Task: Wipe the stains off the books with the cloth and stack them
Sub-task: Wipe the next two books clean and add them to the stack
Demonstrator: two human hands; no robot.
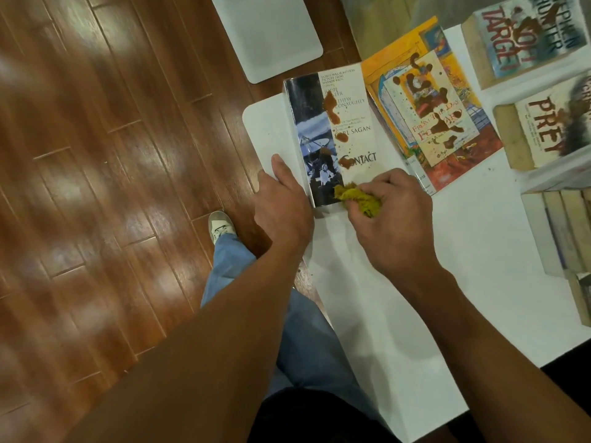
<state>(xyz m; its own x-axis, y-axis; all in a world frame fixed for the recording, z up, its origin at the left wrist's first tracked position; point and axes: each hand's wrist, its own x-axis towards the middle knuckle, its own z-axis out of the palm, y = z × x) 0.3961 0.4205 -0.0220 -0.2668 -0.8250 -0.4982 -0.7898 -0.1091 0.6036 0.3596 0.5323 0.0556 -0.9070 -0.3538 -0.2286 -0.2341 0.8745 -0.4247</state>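
Observation:
The "Contact" paperback [339, 123] lies on the white table [415, 298] near its left corner, its cover spotted with brown stains. My left hand [283, 206] rests against the book's left edge and near corner, fingers fairly straight. My right hand [390, 212] grips a bunched yellow cloth [358, 199] at the book's near right corner. To the right lie three more stained books: a yellow-covered one [431, 116], "Soft Target" [527, 36] and "Prey" [550, 126].
A stack of books [563, 231] stands at the table's right edge. A white stool or small table [268, 33] sits on the wooden floor [96, 187] beyond the table's corner. My legs and a shoe [220, 228] are beside the table's left edge.

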